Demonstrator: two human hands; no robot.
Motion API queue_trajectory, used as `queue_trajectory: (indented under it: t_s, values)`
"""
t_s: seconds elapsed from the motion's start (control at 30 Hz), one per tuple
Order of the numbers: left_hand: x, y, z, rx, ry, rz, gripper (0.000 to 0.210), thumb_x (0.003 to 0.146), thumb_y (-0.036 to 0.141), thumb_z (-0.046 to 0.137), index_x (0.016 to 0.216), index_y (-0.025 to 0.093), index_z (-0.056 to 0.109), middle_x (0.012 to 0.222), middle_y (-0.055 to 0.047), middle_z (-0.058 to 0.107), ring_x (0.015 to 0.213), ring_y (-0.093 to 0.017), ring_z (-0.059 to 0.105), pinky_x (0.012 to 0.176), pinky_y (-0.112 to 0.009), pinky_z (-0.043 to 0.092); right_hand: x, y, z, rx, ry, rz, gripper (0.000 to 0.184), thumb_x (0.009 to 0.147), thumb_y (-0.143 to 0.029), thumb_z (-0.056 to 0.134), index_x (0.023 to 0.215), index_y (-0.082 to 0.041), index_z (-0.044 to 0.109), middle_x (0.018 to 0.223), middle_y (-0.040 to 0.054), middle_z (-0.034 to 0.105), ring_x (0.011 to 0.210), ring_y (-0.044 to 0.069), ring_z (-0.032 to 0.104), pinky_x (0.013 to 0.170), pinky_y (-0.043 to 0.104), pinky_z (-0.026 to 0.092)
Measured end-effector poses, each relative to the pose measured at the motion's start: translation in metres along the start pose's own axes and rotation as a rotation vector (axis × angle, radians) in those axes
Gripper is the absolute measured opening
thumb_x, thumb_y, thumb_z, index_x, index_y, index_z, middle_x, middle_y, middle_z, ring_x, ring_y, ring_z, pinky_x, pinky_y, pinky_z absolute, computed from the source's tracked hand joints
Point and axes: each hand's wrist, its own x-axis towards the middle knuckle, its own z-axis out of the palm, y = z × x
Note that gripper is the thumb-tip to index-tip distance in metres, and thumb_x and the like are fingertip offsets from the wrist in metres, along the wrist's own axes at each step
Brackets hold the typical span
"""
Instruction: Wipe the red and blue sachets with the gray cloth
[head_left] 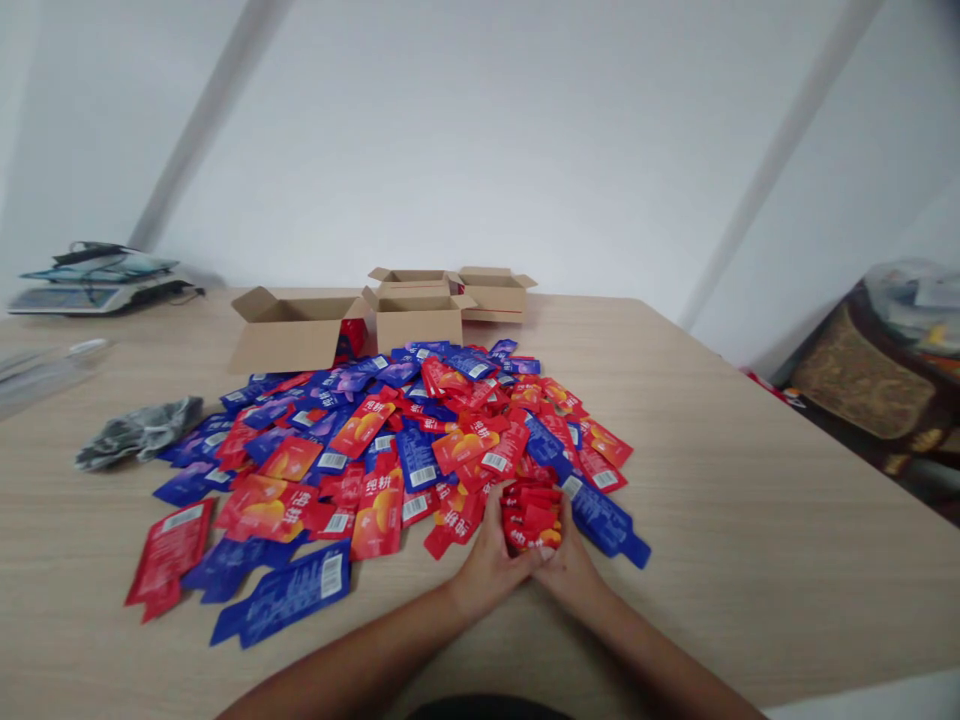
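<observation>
Both my hands are wrapped around a small stack of red pouches (531,518) just above the table's near side. My left hand (487,570) presses on its left side and my right hand (571,575) on its right, with the thumbs meeting at the front. Beyond them spreads a loose heap of flat pouches, some red with orange fruit (379,510), others blue (300,590). One blue pouch (606,520) lies just right of my right hand. The undersides of the held pouches are hidden by my fingers.
Open cardboard boxes (420,325) stand behind the heap; the left one (289,335) has red pouches at its side. A grey glove (139,432) lies at left, with a flat scale-like device (90,295) farther back. A patterned chair (855,375) stands beyond the table's right edge.
</observation>
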Motion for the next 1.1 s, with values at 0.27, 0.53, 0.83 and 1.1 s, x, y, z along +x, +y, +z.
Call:
queue_trajectory:
  t_s: [0.27, 0.53, 0.83, 1.1]
  values:
    - [0.005, -0.004, -0.001, -0.006, 0.006, -0.07, 0.091, 0.07, 0.037, 0.072, 0.139, 0.018, 0.016, 0.134, -0.016, 0.044, 0.125, -0.027, 0.043, 0.107, -0.044, 0.031, 0.004, 0.005, -0.001, -0.055, 0.007, -0.032, 0.074, 0.064, -0.033, 0.073, 0.127, -0.024, 0.036, 0.127, 0.0104, 0.05, 0.113, 0.026, 0.053, 0.097, 0.04, 0.043]
    - [0.002, -0.001, -0.002, -0.043, -0.03, -0.043, 0.098, 0.067, 0.034, 0.074, 0.139, 0.02, 0.01, 0.134, -0.016, 0.043, 0.122, -0.026, 0.046, 0.104, -0.044, 0.035, 0.004, 0.009, 0.0, -0.066, -0.001, -0.078, 0.069, 0.064, -0.031, 0.072, 0.124, -0.024, 0.039, 0.12, 0.0094, 0.054, 0.11, 0.026, 0.055, 0.098, 0.04, 0.041]
    - [0.002, 0.003, -0.004, -0.065, -0.086, 0.095, 0.072, 0.071, 0.031, 0.071, 0.129, 0.021, 0.029, 0.128, -0.013, 0.048, 0.119, -0.026, 0.048, 0.102, -0.044, 0.037, 0.0, 0.003, -0.001, -0.114, 0.018, -0.116, 0.063, 0.069, -0.03, 0.069, 0.121, -0.023, 0.036, 0.113, 0.0093, 0.056, 0.105, 0.024, 0.057, 0.093, 0.042, 0.045]
    - [0.005, -0.002, -0.002, -0.089, 0.0, -0.042, 0.081, 0.067, 0.035, 0.074, 0.131, 0.019, 0.028, 0.127, -0.013, 0.051, 0.119, -0.026, 0.049, 0.103, -0.043, 0.036, 0.004, 0.012, -0.003, -0.177, -0.006, -0.082, 0.07, 0.066, -0.03, 0.069, 0.125, -0.023, 0.031, 0.12, 0.011, 0.052, 0.108, 0.026, 0.056, 0.095, 0.043, 0.044]
